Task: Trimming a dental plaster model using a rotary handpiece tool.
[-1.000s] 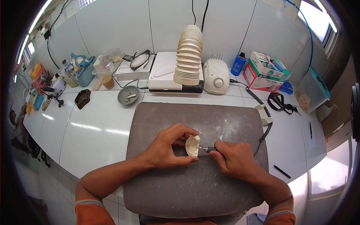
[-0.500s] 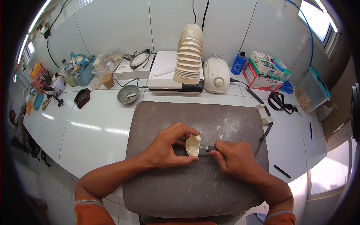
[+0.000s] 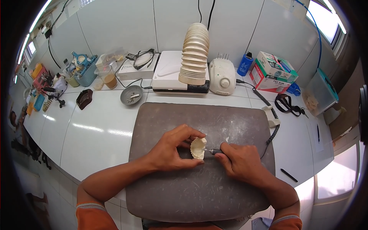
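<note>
Between the thumb and fingers of my left hand (image 3: 177, 148) sits a cream dental cast (image 3: 197, 148), its row of teeth turned to the left. My right hand (image 3: 242, 161) is wrapped round a dark rotary handpiece (image 3: 216, 151). The thin metal tip of the handpiece points left and meets the inner side of the cast, near its right edge. Both hands are above a brown padded mat (image 3: 199, 191). The handpiece's rear end is hidden by my right hand.
Behind the mat stand a ribbed suction hose (image 3: 194, 53), a white control unit (image 3: 222, 78) with a coiled cord and a grey bowl (image 3: 131, 96). Boxes (image 3: 270, 76) and a clear bin (image 3: 320, 92) are at right. A black pen (image 3: 289, 175) lies right of the mat.
The cast, the handpiece and both hands hold almost the same pose. At the far left edge, a person in the background has shifted slightly.
</note>
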The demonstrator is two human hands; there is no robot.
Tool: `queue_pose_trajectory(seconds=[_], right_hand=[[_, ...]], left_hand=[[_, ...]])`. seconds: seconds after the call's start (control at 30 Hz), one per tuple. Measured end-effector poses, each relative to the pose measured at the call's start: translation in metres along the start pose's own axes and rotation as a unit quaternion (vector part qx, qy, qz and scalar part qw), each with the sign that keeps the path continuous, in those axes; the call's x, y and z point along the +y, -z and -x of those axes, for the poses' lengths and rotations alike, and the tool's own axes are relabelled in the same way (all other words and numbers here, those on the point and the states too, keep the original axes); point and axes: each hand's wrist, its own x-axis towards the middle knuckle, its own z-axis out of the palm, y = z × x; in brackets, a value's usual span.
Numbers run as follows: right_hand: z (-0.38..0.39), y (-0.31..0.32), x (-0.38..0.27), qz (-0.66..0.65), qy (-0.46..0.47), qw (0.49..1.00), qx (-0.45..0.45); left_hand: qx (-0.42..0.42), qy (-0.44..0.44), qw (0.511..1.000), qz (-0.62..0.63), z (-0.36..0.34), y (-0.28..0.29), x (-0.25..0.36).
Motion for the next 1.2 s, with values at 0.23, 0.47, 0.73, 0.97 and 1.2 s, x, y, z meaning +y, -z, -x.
queue_pose_trajectory(seconds=[0.23, 0.47, 0.73, 0.97, 1.2], right_hand=[[-0.0003, 0.0000, -0.0001, 0.009, 0.000, 1.000, -0.002], [0.0005, -0.0005, 0.0001, 0.003, 0.003, 1.000, 0.001], [0.0005, 0.0019, -0.0002, -0.003, 0.000, 1.000, -0.011], [0.0004, -0.0002, 0.0007, -0.005, -0.006, 1.000, -0.002], [-0.0001, 0.0002, -0.0001, 0.005, 0.000, 1.000, 0.000]], left_hand=[[0.001, 0.001, 1.000, 0.001, -0.0003, -0.0002, -0.0012], [0.001, 0.002, 1.000, -0.001, 0.0000, -0.0002, -0.0008], [0.003, 0.000, 1.000, -0.002, -0.0005, -0.0001, -0.0014], [0.008, -0.004, 1.000, 0.003, -0.0002, -0.0001, -0.0021], [0.000, -0.003, 1.000, 0.001, -0.0010, 0.0002, -0.0021]])
